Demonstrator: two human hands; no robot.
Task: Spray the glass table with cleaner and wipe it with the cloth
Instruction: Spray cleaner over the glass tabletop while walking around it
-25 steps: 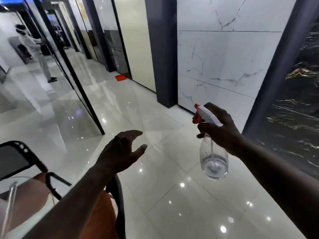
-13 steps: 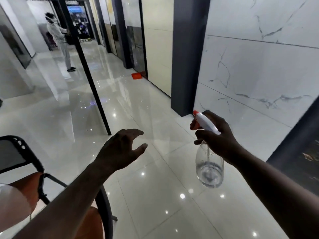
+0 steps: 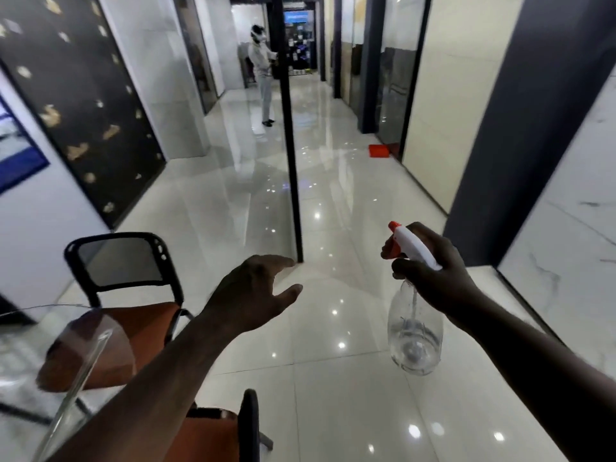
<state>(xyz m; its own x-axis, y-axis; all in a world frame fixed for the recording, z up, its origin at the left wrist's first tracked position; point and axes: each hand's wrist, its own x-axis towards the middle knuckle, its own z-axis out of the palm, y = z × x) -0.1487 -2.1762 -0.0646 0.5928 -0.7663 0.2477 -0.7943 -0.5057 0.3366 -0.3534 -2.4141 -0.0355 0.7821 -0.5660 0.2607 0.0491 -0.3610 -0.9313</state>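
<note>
My right hand [image 3: 433, 271] grips a clear spray bottle [image 3: 415, 341] by its white head with a red trigger and nozzle; the bottle hangs over the tiled floor and holds a little liquid at the bottom. My left hand [image 3: 253, 291] reaches forward, fingers relaxed and spread, holding nothing. The round glass table [image 3: 30, 335] shows at the lower left, its rim curving past a chair seat seen through it. No cloth is in view.
Two black-framed chairs with orange seats, one [image 3: 126, 295] behind the table and one [image 3: 220, 431] under my left arm. A black post [image 3: 290, 155] rises from the glossy floor ahead. A person [image 3: 261, 75] stands far down the corridor. A red object [image 3: 379, 150] lies by the right wall.
The view has swung left: the marble wall slid off to the right, and the corridor, chairs and glass table came further into view. Both hands keep their pose, the bottle still gripped.
</note>
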